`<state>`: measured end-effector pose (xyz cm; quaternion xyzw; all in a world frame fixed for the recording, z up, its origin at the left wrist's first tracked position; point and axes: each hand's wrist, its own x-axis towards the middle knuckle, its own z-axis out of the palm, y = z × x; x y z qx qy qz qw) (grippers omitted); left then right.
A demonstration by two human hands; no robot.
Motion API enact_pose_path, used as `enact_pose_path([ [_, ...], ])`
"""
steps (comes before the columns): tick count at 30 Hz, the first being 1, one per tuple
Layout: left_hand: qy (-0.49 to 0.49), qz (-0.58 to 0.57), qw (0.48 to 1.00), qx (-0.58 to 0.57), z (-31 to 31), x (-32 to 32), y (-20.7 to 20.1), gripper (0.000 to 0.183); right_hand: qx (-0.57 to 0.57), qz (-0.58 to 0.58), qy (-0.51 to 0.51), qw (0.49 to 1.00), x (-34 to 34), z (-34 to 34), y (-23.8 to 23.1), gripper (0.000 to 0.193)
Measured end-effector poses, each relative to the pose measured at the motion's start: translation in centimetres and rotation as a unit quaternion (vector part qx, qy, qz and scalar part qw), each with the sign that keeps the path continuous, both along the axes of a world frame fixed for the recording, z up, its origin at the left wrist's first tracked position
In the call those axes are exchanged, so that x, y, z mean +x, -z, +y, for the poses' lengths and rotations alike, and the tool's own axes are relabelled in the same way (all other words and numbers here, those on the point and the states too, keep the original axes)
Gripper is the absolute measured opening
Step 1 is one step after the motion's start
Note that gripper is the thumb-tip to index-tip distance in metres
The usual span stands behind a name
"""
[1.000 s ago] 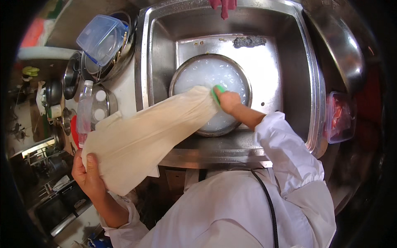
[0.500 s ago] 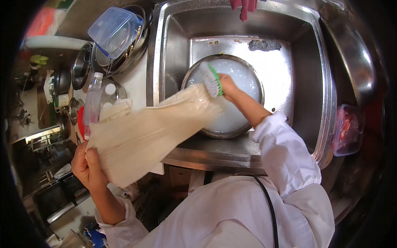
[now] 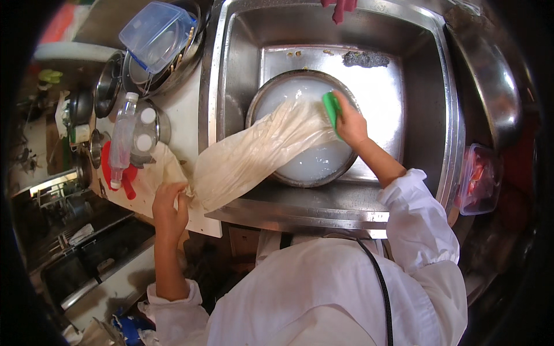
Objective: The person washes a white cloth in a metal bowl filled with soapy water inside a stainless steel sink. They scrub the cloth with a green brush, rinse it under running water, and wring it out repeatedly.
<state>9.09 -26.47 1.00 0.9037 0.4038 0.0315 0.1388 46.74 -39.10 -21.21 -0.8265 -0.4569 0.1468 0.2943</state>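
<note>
A wet cream cloth (image 3: 248, 153) stretches from the white counter over the sink's front-left corner into a round metal basin (image 3: 252, 109). Milky, sudsy water (image 3: 314, 164) fills the basin, which stands in the steel sink (image 3: 427, 115). My left hand (image 3: 172, 202) is closed on the cloth's near-left end, bunching it. In my right hand (image 3: 350, 121) is a green scrub brush (image 3: 332, 112), held over the basin by the cloth's far end. The bristles are hidden from view, and I cannot tell whether they touch the cloth.
Left of the sink, the counter (image 3: 190, 112) holds a clear plastic bottle (image 3: 123, 138), a red plastic thing (image 3: 131, 181) and pans under a clear lidded container (image 3: 156, 37). A dark scouring pad (image 3: 365, 59) lies in the sink. At right stands a plastic tub (image 3: 480, 181).
My left hand has moved right, toward the sink, and the cloth has slackened into folds. The brush in my right hand has moved right across the basin, away from the cloth's middle.
</note>
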Motion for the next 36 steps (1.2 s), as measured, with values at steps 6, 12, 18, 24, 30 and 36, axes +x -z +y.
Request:
enact_pose_path([
  [6, 0.01, 0.072, 0.997, -0.028, -1.7, 3.2, 4.2, 0.021, -0.219, -0.06, -0.106, 0.968, -3.5, 2.5, 3.3, 0.062],
  [12, -0.01, 0.159, 0.985, 0.065, -1.9, 1.9, 6.0, 0.024, -0.303, -0.064, -0.128, 0.942, -2.5, 3.8, 6.0, 0.053],
  [18, 0.039, 0.089, 0.995, 0.031, -0.8, 2.8, 4.6, 0.008, -0.327, 0.016, -0.073, 0.942, -2.4, 3.9, 8.9, 0.042],
  [24, -0.188, -0.131, 0.961, -0.154, 0.2, 4.7, 2.4, 0.011, -0.187, 0.129, 0.064, 0.972, -1.8, 2.5, 12.3, 0.051],
  [30, -0.272, -0.242, 0.898, -0.249, 2.0, 7.9, 2.6, 0.01, 0.198, 0.354, 0.055, 0.912, -12.0, 4.0, -3.1, 0.053],
  [36, -0.232, -0.355, 0.87, -0.25, 0.7, 9.9, 0.9, 0.011, 0.007, 0.003, -0.241, 0.97, -12.8, 6.0, -8.0, 0.062],
])
